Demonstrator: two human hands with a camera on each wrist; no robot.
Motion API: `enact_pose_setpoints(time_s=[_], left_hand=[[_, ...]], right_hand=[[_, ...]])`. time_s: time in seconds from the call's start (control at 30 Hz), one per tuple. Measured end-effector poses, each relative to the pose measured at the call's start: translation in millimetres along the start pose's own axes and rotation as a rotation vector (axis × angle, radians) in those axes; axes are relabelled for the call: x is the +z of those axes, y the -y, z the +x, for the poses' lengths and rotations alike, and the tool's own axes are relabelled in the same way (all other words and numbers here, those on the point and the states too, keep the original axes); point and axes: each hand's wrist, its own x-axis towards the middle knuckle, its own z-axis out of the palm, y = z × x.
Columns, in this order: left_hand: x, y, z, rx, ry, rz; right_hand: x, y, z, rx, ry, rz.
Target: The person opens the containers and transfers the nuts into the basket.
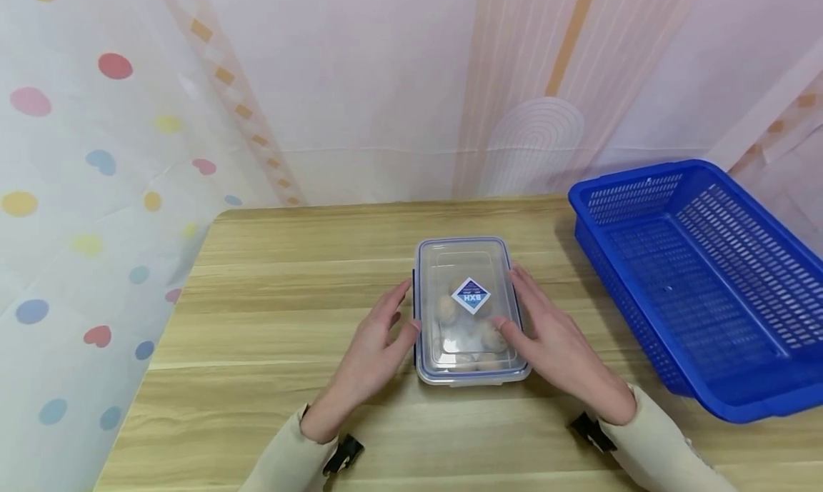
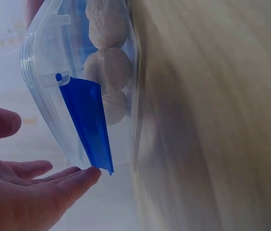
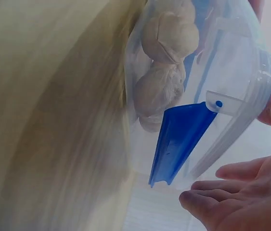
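A clear plastic food container [image 1: 466, 263] with a lid lies on the table, a blue-and-white diamond label on top. Through its walls show several round, pale-brown, creased things [image 3: 166, 41], like garlic bulbs. On the left side a blue latch [image 2: 88, 127] is swung outward; my left hand [image 1: 373, 353] is beside it, fingers extended, with fingertips at the latch's lower end. Another blue latch [image 3: 181, 139] juts out on the right side. There my right hand [image 1: 559, 342] lies alongside with fingers extended, its thumb over the lid's edge.
A blue plastic basket [image 1: 643, 335] with slotted walls stands at the right of the wooden table [image 1: 270, 320]. Behind the table hangs a patterned cloth [image 1: 360, 85].
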Motion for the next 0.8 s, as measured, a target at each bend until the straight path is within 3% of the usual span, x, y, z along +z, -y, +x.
enact_pose_setpoints(time_s=[0.3,0.47,0.63,0.8], left_hand=[[-5.5,-2.3,-1.4,0.0,0.024,0.11],[-4.8,-4.3,0.0,0.0,0.076,0.19],[-1.5,-6.5,0.5,-0.029,0.134,0.211],[0.6,-7.5,2.7,-0.028,0.15,0.199]], right_hand=[[-6.3,-1.2,-6.3,0.062,0.018,0.057],[-7.0,-3.4,-7.7,0.064,0.033,0.092],[-5.5,-4.9,-7.8,0.073,0.054,0.117],[-4.0,-6.8,-7.9,0.061,0.043,0.14]])
